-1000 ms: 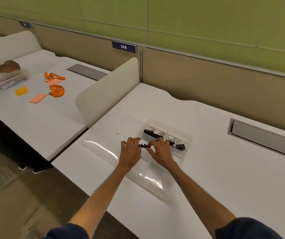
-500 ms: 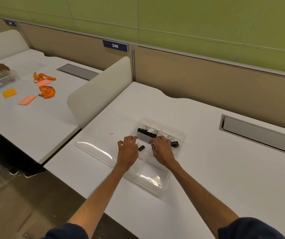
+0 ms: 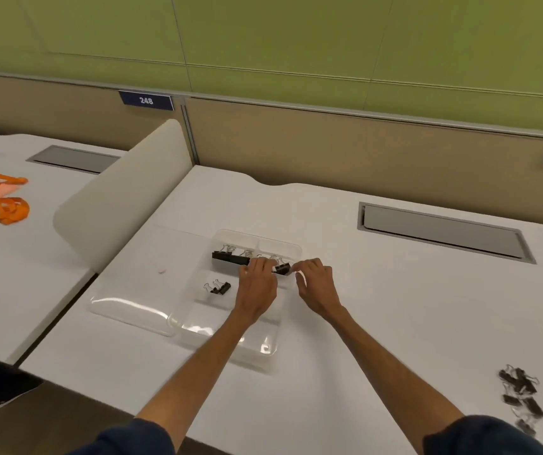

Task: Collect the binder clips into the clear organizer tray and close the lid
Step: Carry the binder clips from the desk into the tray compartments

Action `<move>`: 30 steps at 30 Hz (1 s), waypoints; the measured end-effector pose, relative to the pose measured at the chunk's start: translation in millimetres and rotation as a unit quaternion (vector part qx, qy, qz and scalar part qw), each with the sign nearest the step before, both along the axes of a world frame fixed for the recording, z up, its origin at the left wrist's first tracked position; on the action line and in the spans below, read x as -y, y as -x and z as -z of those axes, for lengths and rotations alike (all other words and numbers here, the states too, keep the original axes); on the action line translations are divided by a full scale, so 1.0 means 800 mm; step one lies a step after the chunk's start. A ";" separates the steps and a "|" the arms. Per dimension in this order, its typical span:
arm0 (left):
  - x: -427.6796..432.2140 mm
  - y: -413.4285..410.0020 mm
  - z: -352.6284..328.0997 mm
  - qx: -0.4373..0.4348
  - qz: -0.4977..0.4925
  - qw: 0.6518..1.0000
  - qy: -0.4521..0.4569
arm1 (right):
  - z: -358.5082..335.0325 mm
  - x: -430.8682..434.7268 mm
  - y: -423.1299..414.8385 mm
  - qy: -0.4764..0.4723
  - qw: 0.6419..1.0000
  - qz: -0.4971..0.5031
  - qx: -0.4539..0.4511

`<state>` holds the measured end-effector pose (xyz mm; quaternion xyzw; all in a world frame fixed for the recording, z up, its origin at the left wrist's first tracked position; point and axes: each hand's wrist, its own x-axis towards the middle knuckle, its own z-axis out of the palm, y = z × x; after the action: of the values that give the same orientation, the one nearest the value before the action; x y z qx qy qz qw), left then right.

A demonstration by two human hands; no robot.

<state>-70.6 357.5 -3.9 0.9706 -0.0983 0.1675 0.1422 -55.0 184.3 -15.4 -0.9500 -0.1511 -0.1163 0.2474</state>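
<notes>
Over the far end of the clear organizer tray (image 3: 265, 351), my left hand (image 3: 257, 285) reaches in palm down, fingers curled with their tips on the row of binder clips (image 3: 229, 256) in the back compartment; I cannot tell whether they grip anything. Just beside its thumb sits one black binder clip (image 3: 282, 268), and my right hand (image 3: 317, 287) meets it from the other side, thumb and forefinger brought together on the clip's edge, the remaining fingers loosely bent. Both forearms stretch straight out from dark sleeves. On the neighbouring desk at far left lie orange lanyards (image 3: 9, 210), cut off from my desk by a rounded cream divider (image 3: 116, 198). The open lid (image 3: 132, 302) lies flat, joined to the tray's left side, with a small pink speck (image 3: 161, 270) showing through it. Two small clips (image 3: 219, 287) sit in the compartment nearer me, left of my left wrist. Well apart to the right is a grey cable slot (image 3: 441, 231), and near the desk's front right a loose pile of clips (image 3: 521, 395), blurred. The tray and lid are glossy, transparent plastic; the clips are black with thin wire handles; the desk (image 3: 378, 323) is matte white.
</notes>
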 end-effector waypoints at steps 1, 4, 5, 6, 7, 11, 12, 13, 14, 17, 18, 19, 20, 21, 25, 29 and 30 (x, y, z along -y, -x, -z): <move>0.013 0.000 0.000 0.000 0.009 1.000 0.007 | 0.000 0.014 0.003 0.001 1.000 0.010 0.000; 0.052 0.003 0.000 -0.001 0.038 0.999 0.026 | 0.001 0.058 0.013 0.000 0.999 0.041 -0.002; 0.065 0.005 0.000 -0.002 0.049 0.998 0.031 | 0.001 0.072 0.018 -0.002 0.999 0.051 -0.003; 0.078 0.006 0.002 -0.004 0.061 0.998 0.034 | 0.003 0.088 0.023 -0.005 0.998 0.062 -0.004; 0.092 0.007 0.004 -0.006 0.073 0.997 0.033 | 0.004 0.103 0.029 -0.010 0.997 0.075 -0.005; 0.151 0.010 0.021 -0.024 0.112 0.992 0.044 | 0.010 0.165 0.062 -0.028 0.991 0.134 -0.011; 0.168 0.012 0.024 -0.030 0.122 0.991 0.054 | 0.011 0.182 0.072 -0.029 0.988 0.149 -0.012; 0.185 0.014 0.026 -0.036 0.134 0.989 0.059 | 0.012 0.199 0.082 -0.029 0.986 0.164 -0.013; 0.202 0.016 0.027 -0.039 0.149 0.986 0.058 | 0.014 0.216 0.092 -0.029 0.983 0.180 -0.015; 0.251 0.029 0.029 -0.050 0.204 0.977 0.044 | 0.020 0.265 0.124 -0.023 0.974 0.224 -0.023; 0.266 0.034 0.029 -0.054 0.222 0.973 0.041 | 0.022 0.280 0.135 -0.024 0.970 0.239 -0.026; 0.279 0.039 0.029 -0.060 0.239 0.968 0.039 | 0.023 0.293 0.145 -0.025 0.966 0.254 -0.029; 0.292 0.043 0.029 -0.067 0.253 0.964 0.038 | 0.025 0.304 0.155 -0.027 0.962 0.269 -0.032; 0.304 0.048 0.030 -0.075 0.267 0.960 0.039 | 0.027 0.315 0.165 -0.028 0.958 0.282 -0.035; 0.345 0.066 0.031 -0.100 0.312 0.944 0.039 | 0.038 0.349 0.205 -0.036 0.943 0.328 -0.033; 0.378 0.085 0.035 -0.119 0.339 0.933 0.033 | 0.044 0.377 0.242 -0.050 0.928 0.368 -0.016; 0.386 0.089 0.037 -0.124 0.344 0.930 0.030 | 0.044 0.384 0.251 -0.055 0.924 0.378 -0.017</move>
<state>-141.8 48.9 -33.4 0.8855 -0.4028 -0.0100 0.2312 -255.4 -122.5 -50.9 -0.9235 0.2298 -0.1927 0.2392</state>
